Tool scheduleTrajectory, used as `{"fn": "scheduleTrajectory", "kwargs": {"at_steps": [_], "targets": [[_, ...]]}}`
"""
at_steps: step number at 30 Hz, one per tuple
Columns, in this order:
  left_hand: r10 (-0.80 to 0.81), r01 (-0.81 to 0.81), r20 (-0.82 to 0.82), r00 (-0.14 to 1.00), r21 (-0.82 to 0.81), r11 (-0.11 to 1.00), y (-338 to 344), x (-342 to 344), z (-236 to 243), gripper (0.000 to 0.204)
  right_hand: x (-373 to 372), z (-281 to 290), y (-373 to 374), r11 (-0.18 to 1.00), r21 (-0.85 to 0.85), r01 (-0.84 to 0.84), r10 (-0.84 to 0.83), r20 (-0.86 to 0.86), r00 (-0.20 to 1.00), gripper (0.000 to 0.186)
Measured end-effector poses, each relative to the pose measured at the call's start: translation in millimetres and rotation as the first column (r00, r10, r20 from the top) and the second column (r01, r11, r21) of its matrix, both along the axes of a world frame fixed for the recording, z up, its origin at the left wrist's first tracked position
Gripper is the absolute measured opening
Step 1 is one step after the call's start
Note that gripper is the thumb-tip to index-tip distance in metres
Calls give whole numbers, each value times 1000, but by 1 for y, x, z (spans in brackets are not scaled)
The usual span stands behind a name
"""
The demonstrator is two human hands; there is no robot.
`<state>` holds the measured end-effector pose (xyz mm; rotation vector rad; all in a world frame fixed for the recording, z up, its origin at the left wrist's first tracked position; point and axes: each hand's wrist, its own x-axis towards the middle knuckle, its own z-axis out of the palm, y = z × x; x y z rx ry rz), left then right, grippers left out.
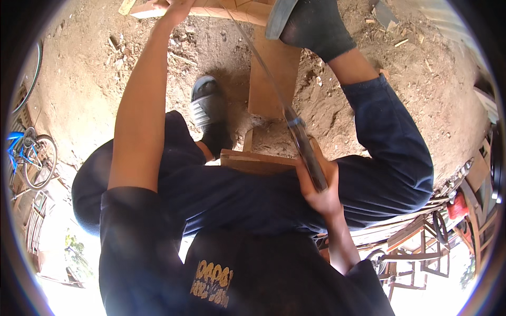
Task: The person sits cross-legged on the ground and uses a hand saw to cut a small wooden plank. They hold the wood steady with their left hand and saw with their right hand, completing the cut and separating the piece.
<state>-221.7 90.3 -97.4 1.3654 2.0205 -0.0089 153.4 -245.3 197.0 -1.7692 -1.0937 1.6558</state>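
When starting at the left edge, see a blue bicycle (pixel 29 141). Next, at the upper left, see the left hand (pixel 180 6) by a wooden board (pixel 203 11); cannot tell the spread of its fingers. Then find a long-bladed tool (pixel 293 125) slanting from the top middle past the centre, with its dark handle (pixel 311 164) wrapped in fingers of the right hand (pixel 318 198). At the upper right, see a foot (pixel 321 31) in a sandal (pixel 279 18).

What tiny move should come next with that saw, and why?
Maybe one short, gentle stroke of the saw: the right hand grips it, its far end reaches the wooden board, and the left hand and slippered right foot are at that board, seemingly steadying it.
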Motion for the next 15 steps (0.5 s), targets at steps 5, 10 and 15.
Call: {"fn": "scheduleTrajectory", "kwargs": {"at_steps": [5, 10, 15], "targets": [[49, -39, 172, 984, -63, 997, -5, 12, 6, 123, -4, -11, 1, 1000, 19, -19, 18, 74, 997, 5], [2, 2, 113, 994, -37, 999, 1, 13, 6, 123, -3, 2, -7, 999, 28, -32, 30, 61, 998, 7], [5, 0, 136, 991, -40, 999, 3, 9, 7, 124, 1, 0, -6, 998, 35, -44, 41, 92, 995, 9]]}}
